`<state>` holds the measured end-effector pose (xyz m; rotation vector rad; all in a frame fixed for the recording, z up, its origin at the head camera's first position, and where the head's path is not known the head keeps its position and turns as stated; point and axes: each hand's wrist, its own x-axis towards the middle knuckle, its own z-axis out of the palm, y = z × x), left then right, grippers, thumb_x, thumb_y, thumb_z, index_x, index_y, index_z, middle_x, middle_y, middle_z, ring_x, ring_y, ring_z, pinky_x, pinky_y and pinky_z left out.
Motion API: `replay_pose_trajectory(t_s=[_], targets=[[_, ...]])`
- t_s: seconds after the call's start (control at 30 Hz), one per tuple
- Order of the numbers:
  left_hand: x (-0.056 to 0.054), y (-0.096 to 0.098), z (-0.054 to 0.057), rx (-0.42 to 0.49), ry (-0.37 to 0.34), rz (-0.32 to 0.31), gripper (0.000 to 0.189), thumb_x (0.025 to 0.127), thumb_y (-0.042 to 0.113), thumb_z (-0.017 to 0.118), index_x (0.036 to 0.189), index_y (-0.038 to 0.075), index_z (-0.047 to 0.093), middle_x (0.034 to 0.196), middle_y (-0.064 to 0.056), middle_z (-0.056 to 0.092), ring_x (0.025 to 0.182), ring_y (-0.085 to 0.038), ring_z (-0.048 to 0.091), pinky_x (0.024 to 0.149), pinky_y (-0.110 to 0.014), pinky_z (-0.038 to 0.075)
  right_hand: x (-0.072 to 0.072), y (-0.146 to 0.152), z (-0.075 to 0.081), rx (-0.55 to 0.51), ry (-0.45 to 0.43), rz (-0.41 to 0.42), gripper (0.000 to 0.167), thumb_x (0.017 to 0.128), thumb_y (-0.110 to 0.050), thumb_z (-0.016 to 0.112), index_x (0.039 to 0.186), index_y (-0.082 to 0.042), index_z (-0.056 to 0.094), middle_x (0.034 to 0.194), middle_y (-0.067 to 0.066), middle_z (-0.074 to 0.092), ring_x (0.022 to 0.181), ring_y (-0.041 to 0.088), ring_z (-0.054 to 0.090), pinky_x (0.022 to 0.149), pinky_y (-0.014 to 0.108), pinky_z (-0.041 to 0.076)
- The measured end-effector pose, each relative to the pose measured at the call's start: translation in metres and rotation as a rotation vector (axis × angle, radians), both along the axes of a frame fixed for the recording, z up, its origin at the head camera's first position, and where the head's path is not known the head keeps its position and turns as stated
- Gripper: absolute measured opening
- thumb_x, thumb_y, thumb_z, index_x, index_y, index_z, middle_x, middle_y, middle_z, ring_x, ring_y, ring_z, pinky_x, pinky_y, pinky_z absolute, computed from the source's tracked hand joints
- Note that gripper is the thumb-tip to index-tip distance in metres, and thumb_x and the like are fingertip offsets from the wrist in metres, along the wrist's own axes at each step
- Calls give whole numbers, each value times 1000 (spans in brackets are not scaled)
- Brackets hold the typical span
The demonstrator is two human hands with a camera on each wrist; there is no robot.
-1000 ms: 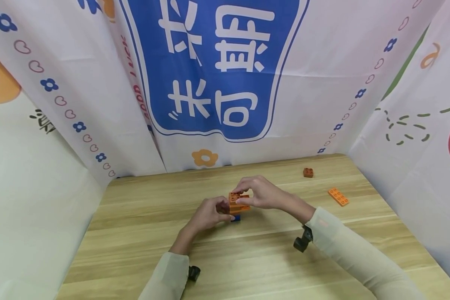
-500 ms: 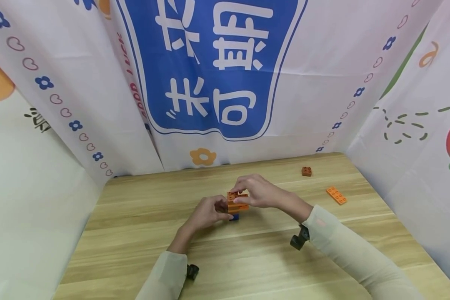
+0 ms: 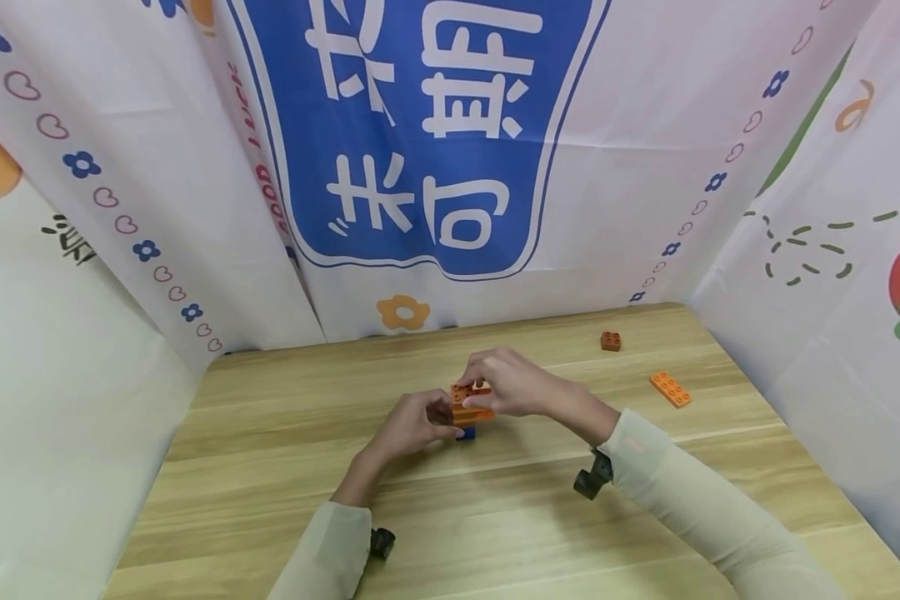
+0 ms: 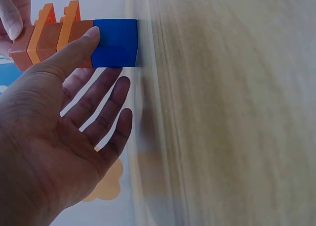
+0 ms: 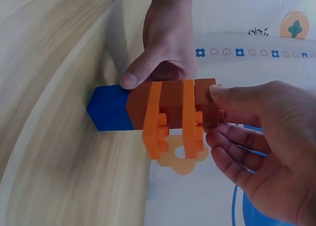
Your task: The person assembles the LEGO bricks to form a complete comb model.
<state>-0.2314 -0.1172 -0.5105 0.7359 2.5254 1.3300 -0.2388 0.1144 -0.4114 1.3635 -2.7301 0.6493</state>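
Note:
A stack of toy building bricks stands upright on the wooden table, between both hands. At its base is a blue brick (image 5: 109, 108); above it come a brown brick (image 5: 137, 107), an orange plate (image 5: 151, 124), a second brown brick (image 5: 171, 103), another orange plate (image 5: 189, 114) and a top brown brick (image 5: 205, 100). Both plates stick out to one side, studs showing. My left hand (image 3: 408, 429) holds the stack low, thumb across the joint of blue and brown. With thumb and fingers, my right hand (image 3: 521, 386) pinches the top brown brick.
Toward the back right of the table (image 3: 270, 500) lie a small brown brick (image 3: 611, 341) and, nearer, a loose orange plate (image 3: 671, 389). A printed cloth (image 3: 607, 192) hangs behind the table, with more cloth at both sides.
The head view has shifted slightly, so everything sits a little further left. Both hands keep their hold on the stack, with hardly any movement.

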Motion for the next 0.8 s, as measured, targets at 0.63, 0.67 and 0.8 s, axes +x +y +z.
replay_pose_trajectory(t_s=[0.63, 0.67, 0.8], targets=[[-1, -2, 1, -16, 14, -3, 23, 88, 15, 89, 106, 13, 75, 99, 3, 75, 90, -12, 71, 81, -27, 60, 0, 8, -17, -134, -105, -24, 30, 96, -20, 82, 123, -8, 78, 111, 3, 76, 98, 14, 70, 83, 37, 61], [-1, -1, 1, -17, 16, -4, 23, 88, 15, 89, 106, 12, 75, 99, 2, 75, 90, -13, 71, 81, -28, 60, 0, 10, -18, -141, -115, -25, 31, 96, -20, 82, 124, -8, 77, 113, 4, 76, 100, 15, 70, 84, 39, 61], [-1, 0, 0, -22, 12, 4, 23, 88, 16, 89, 106, 12, 74, 99, 3, 75, 89, -12, 70, 80, -28, 59, 1, 17, -18, -161, -146, -24, 35, 97, -20, 81, 129, -8, 75, 120, 5, 75, 104, 15, 71, 86, 38, 62]])
